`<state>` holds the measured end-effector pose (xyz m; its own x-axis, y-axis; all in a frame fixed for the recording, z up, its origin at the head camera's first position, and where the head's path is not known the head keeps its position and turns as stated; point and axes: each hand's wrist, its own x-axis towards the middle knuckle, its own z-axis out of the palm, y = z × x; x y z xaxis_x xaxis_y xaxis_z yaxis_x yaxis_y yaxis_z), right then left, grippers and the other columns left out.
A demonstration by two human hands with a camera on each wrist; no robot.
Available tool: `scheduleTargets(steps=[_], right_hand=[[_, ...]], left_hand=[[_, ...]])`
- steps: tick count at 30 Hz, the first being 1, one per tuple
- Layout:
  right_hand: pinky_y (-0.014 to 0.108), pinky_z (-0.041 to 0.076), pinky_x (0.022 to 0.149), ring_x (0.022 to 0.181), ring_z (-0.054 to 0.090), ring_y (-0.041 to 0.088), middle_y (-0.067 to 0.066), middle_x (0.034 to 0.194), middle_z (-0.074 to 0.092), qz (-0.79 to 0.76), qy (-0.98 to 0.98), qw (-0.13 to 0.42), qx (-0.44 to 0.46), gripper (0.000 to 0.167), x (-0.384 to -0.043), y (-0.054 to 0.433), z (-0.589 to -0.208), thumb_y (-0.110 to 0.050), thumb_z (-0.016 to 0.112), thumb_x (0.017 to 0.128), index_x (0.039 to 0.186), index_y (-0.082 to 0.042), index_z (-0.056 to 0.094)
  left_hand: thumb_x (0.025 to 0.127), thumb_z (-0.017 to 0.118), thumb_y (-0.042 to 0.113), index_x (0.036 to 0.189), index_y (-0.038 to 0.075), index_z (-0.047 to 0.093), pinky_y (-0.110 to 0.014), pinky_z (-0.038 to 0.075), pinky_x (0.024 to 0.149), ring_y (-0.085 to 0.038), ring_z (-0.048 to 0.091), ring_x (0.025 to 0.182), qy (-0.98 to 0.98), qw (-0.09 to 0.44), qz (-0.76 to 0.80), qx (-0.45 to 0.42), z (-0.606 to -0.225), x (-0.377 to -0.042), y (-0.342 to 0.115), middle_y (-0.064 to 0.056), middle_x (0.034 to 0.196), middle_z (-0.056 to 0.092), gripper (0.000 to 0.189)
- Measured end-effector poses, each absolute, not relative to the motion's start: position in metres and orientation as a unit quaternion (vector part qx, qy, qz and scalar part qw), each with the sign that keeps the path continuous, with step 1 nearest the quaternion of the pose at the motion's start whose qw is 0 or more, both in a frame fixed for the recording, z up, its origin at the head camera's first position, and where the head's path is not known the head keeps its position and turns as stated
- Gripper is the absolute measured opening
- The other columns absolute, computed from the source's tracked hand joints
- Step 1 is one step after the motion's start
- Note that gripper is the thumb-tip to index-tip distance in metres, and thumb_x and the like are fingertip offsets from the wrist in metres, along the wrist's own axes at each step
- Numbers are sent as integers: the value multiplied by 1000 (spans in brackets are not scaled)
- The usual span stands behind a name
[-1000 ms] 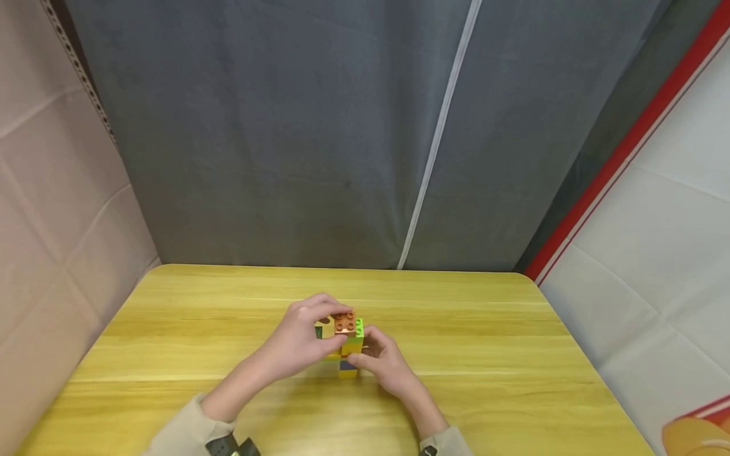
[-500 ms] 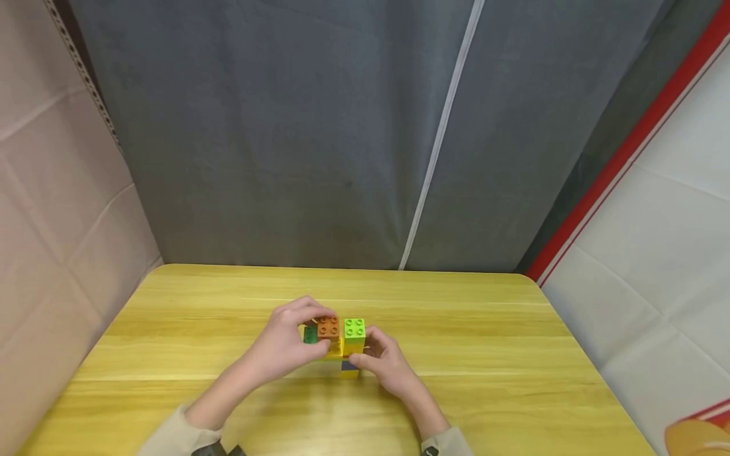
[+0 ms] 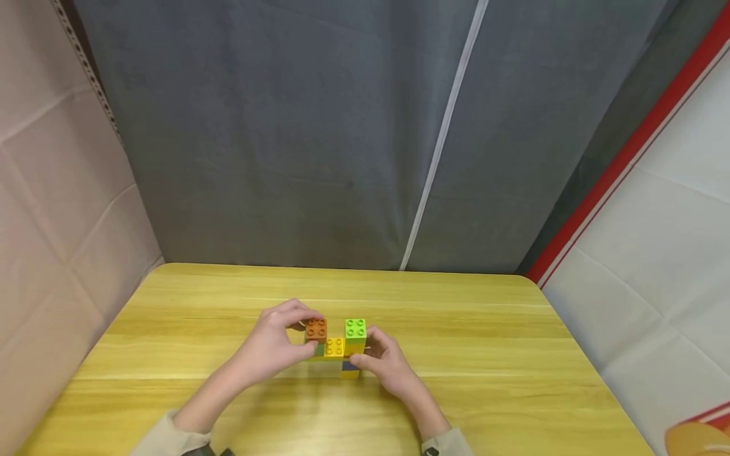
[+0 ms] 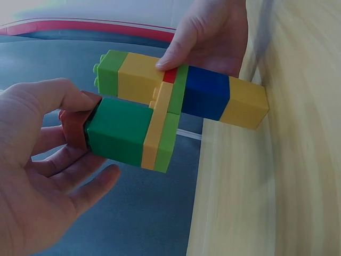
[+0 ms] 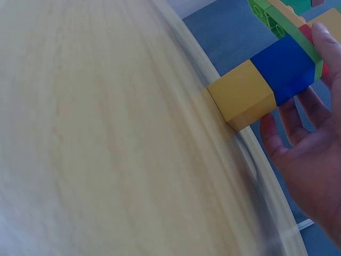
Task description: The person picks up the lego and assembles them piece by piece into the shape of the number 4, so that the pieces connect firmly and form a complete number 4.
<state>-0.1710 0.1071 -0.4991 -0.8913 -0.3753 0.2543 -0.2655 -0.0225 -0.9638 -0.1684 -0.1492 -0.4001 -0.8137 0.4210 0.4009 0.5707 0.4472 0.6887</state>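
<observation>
A tower of toy building bricks stands on the table. Its yellow base brick [image 5: 242, 93] carries a blue brick [image 4: 205, 93], then a light green plate [image 4: 168, 138] reaching out to the left. Above that, a second yellow brick [image 4: 139, 77] is topped by a light green brick [image 3: 355, 328]. On the overhanging side, a dark green brick [image 4: 120, 130] sits on a thin yellow plate [image 4: 155, 130]. My left hand [image 3: 268, 348] pinches a brown brick [image 4: 74, 128] right at the dark green one's top, slightly tilted. My right hand [image 3: 390, 367] grips the tower at mid-height, thumb by a red piece [image 4: 170, 76].
The wooden table [image 3: 485, 354] spreads around both hands. A dark grey curtain [image 3: 274, 139] hangs behind its far edge, with pale cloth [image 3: 68, 190] at the left and a white, red-edged panel [image 3: 656, 240] at the right.
My left hand has carried the brown brick leftward, from beside the light green brick to over the dark green one, uncovering yellow studs between. My right hand keeps its grip on the tower.
</observation>
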Motion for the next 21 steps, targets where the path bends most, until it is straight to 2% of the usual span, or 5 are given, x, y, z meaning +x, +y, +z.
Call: scheduleTargets(steps=[9, 15, 21], right_hand=[[34, 54, 94, 109, 64, 23, 18, 123, 65, -675, 701, 45, -225, 31, -172, 106, -499, -9, 71, 96, 122, 2, 59], [34, 54, 94, 108, 63, 22, 18, 124, 64, -674, 703, 48, -223, 31, -172, 106, -499, -8, 71, 96, 123, 2, 59], [32, 55, 92, 106, 64, 20, 19, 124, 65, -677, 699, 43, -228, 30, -172, 106, -499, -7, 70, 97, 122, 3, 59]], left_hand=[[83, 82, 2, 120, 5, 74, -33, 59, 87, -18, 68, 98, -835, 19, -463, -298, -398, -173, -161, 4, 103, 66, 37], [86, 81, 0, 123, -3, 70, -32, 57, 89, -28, 66, 107, -808, -36, -514, -287, -399, -176, -164, -4, 105, 64, 39], [88, 80, 3, 124, 0, 71, -28, 59, 83, -30, 64, 109, -801, -40, -524, -287, -402, -176, -164, -4, 105, 64, 37]])
